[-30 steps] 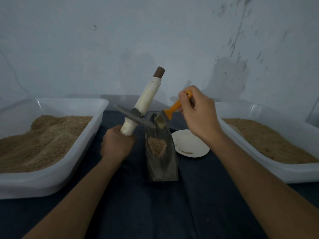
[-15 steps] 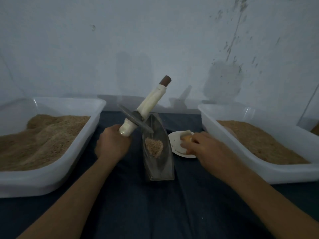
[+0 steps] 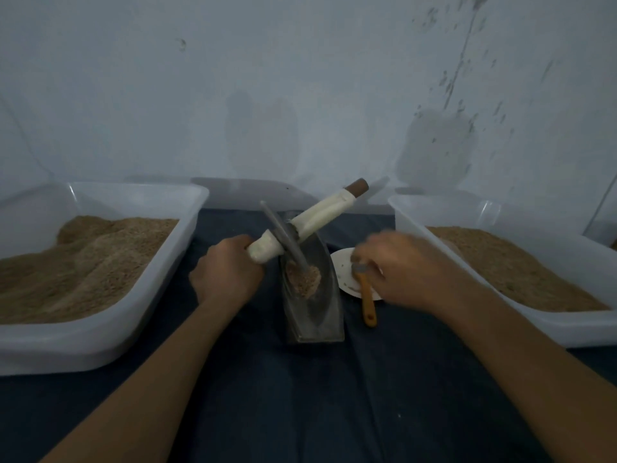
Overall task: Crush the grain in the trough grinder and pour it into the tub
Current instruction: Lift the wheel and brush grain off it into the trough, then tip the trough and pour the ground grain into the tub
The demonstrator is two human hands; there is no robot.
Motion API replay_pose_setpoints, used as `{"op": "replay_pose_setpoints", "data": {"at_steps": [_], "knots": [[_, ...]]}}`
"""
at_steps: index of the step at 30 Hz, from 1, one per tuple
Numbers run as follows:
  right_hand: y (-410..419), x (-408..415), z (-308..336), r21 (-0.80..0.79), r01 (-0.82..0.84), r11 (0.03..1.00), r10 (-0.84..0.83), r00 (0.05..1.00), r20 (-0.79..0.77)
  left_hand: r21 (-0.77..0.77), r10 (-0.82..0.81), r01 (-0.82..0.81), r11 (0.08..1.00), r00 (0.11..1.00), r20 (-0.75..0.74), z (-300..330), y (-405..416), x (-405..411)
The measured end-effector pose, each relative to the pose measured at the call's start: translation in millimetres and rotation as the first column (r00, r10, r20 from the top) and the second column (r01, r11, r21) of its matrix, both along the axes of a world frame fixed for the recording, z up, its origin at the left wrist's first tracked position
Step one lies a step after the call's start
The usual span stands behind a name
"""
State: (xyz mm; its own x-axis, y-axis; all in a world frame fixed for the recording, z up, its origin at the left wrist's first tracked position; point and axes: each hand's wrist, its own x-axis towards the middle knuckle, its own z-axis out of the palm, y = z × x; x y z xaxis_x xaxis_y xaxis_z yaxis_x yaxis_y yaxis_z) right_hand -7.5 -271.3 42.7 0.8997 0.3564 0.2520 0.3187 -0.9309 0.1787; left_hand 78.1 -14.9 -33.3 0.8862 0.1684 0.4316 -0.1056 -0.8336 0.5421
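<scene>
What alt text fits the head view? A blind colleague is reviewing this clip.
A person's left hand grips the white-wrapped axle of a grinding wheel set into grain in a metal trough grinder. The blurred right hand hovers over an orange-handled scoop on a white plate, between two grain-filled tubs.

Centred on the tabletop: trough grinder, with a heap of grain in its hollow and the wheel standing tilted in that heap. Through the wheel: handle, slanting from lower left to upper right. On the handle's lower left end: left hand. Just right of the grinder: plate, with a brush lying across its near edge onto the tabletop. Over the plate's right side: right hand. Far left: left tub, with grain inside. Far right: right tub, likewise filled. Behind everything: wall.
</scene>
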Motion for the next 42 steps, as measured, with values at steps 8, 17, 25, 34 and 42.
{"op": "replay_pose_setpoints", "data": {"at_steps": [8,17,25,34,42], "knots": [[38.1,54.8,36.7,-0.220,-0.054,0.974,0.100,0.973,0.207,0.124,0.002,-0.013,0.992,0.996,0.086,2.2,-3.7,-4.7],[39.4,83.7,8.2,-0.247,0.003,0.969,-0.006,1.000,-0.014,0.301,-0.134,0.073,0.951,0.974,0.185,6.0,-4.9,-10.1],[24.4,91.9,-8.2,-0.088,-0.016,0.996,0.015,1.000,-0.019,0.379,-0.160,0.029,0.925,0.934,0.319,24.2,1.2,-60.0],[19.1,91.1,-17.4,0.025,0.001,1.000,-0.001,1.000,-0.005,-0.735,-0.566,0.063,0.675,0.683,-0.462,15.0,-17.6,-71.0],[11.4,88.4,-15.9,0.074,0.088,0.993,-0.088,0.996,0.006,-0.718,-0.558,0.110,0.687,0.713,-0.424,11.3,-36.6,-63.7]]}}
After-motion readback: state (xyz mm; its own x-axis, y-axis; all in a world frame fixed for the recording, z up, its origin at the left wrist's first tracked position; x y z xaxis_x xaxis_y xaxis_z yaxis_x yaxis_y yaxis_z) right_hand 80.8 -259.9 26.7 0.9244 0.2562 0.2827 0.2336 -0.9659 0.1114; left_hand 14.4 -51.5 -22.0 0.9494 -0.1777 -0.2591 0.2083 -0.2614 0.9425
